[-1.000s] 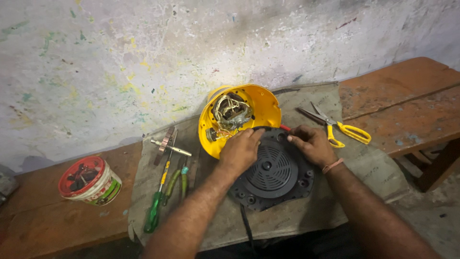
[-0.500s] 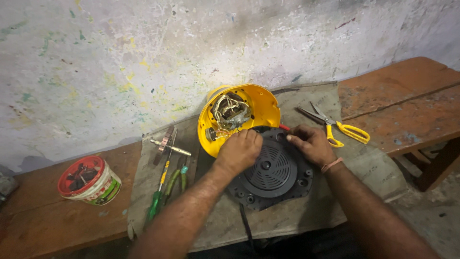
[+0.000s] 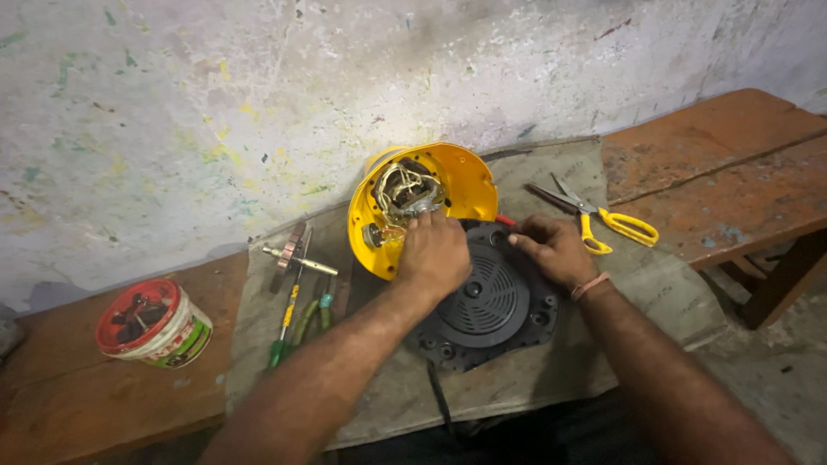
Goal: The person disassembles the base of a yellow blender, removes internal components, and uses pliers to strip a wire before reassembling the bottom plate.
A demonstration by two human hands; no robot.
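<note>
A yellow motor housing (image 3: pixel 457 176) lies tipped on its side on a grey cloth (image 3: pixel 620 319), its wound coils and wires (image 3: pixel 405 191) facing me. A round black vented base cover (image 3: pixel 487 306) lies flat in front of it. My left hand (image 3: pixel 435 251) rests on the cover's far edge, fingertips reaching into the wires at the housing's mouth. My right hand (image 3: pixel 551 248) grips the cover's far right edge beside a short red wire (image 3: pixel 505 220). A black cord (image 3: pixel 439 400) runs from the cover toward me.
Yellow-handled scissors (image 3: pixel 599 220) lie on the cloth to the right. Green-handled screwdrivers (image 3: pixel 297 327) and a metal shaft (image 3: pixel 297 258) lie to the left. A red-rimmed white tub of small parts (image 3: pixel 155 323) stands on the wooden bench (image 3: pixel 715 164). A paint-flecked wall rises behind.
My left hand has shifted a little forward, fingertips now at the housing's wires. My right hand stays on the cover's edge.
</note>
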